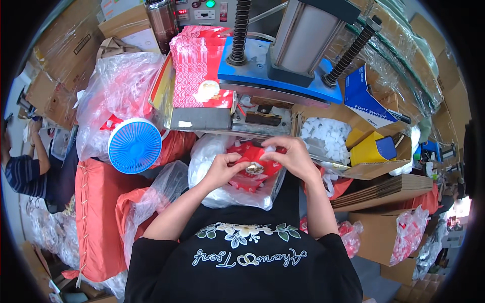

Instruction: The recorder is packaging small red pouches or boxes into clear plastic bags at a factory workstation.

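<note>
In front of my chest, both hands are at a small red packet [255, 164] with a round food picture on it. The thumb and fingers of my left hand [222, 170] pinch its left side. My right hand [293, 157] is closed on its upper right edge. A small white piece [270, 148] shows at the right fingertips; whether it is gripped there I cannot tell. Beneath the hands sits a clear plastic bag [204, 174] with more red packets in it.
Ahead stands a press with a blue plate [278, 76] and springs. A carton holds white pieces [326, 136] and a yellow bin [371, 149]. Left are a blue fan [135, 146], a bagged red heap [116, 86] and a red padded block [96, 222]. Another person [30, 166] works far left.
</note>
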Demonstrator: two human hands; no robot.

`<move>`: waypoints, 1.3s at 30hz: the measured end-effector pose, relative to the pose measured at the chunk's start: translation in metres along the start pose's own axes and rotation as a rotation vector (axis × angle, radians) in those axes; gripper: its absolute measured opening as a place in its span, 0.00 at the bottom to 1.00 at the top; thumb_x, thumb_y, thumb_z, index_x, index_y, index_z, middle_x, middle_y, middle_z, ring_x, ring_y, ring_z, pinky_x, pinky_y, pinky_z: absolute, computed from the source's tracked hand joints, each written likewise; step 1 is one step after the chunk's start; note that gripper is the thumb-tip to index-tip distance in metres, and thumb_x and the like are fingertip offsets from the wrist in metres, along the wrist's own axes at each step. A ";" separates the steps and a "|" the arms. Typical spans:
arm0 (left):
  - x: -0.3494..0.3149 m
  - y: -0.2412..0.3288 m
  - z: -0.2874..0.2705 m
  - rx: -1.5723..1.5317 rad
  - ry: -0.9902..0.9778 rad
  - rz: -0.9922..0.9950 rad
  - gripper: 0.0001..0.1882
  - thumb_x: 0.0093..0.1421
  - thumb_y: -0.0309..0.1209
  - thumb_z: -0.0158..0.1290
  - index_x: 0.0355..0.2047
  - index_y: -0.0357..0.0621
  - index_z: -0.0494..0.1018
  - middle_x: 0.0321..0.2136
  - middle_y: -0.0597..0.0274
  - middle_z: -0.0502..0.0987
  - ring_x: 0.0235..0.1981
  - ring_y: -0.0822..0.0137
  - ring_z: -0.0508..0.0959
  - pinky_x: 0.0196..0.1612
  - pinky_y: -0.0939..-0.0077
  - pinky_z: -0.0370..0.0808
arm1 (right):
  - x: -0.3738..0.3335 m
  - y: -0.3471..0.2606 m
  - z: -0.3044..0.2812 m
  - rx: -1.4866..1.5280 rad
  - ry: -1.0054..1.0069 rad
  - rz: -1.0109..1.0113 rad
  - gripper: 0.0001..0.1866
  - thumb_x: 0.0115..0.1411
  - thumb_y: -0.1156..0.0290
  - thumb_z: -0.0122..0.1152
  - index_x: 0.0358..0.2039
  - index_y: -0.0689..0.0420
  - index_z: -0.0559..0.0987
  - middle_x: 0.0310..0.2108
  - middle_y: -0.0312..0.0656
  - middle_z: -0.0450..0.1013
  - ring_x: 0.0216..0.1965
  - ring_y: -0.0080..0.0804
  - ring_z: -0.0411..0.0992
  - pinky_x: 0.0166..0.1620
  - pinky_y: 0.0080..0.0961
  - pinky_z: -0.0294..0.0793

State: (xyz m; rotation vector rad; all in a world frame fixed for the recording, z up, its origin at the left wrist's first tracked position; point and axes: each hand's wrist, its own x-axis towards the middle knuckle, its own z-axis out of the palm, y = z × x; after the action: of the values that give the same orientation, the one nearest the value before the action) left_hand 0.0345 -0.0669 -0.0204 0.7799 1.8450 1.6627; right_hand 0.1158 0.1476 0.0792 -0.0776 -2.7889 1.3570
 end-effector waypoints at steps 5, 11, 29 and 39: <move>0.034 0.008 0.012 -0.099 0.192 -0.183 0.15 0.61 0.35 0.60 0.34 0.29 0.80 0.27 0.60 0.82 0.26 0.77 0.77 0.30 0.77 0.74 | -0.004 0.010 -0.012 0.002 0.393 0.098 0.20 0.58 0.67 0.66 0.49 0.62 0.79 0.44 0.47 0.79 0.44 0.34 0.77 0.47 0.27 0.74; 0.067 0.029 0.021 -0.641 0.260 -0.309 0.14 0.60 0.31 0.61 0.35 0.27 0.79 0.27 0.57 0.81 0.24 0.74 0.79 0.28 0.78 0.75 | -0.031 0.070 -0.037 -0.539 0.320 0.151 0.16 0.60 0.67 0.63 0.46 0.60 0.80 0.38 0.50 0.78 0.39 0.43 0.78 0.42 0.31 0.74; 0.012 0.015 -0.092 0.904 0.612 0.347 0.07 0.58 0.26 0.58 0.37 0.42 0.82 0.36 0.62 0.81 0.43 0.59 0.79 0.58 0.58 0.63 | -0.032 0.073 -0.032 0.140 0.549 0.156 0.11 0.58 0.74 0.64 0.41 0.61 0.78 0.32 0.39 0.76 0.34 0.21 0.73 0.39 0.21 0.72; -0.021 0.012 -0.015 0.110 0.175 0.105 0.08 0.58 0.26 0.62 0.37 0.35 0.81 0.29 0.64 0.80 0.32 0.77 0.76 0.37 0.81 0.71 | -0.009 -0.009 0.015 0.067 0.224 -0.065 0.12 0.57 0.69 0.67 0.39 0.60 0.80 0.38 0.41 0.80 0.39 0.34 0.79 0.42 0.27 0.75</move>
State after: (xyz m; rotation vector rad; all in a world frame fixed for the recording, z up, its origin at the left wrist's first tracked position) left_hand 0.0391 -0.0911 -0.0064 0.8112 2.0626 1.7550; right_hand 0.1235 0.1303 0.0768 -0.1273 -2.5390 1.3351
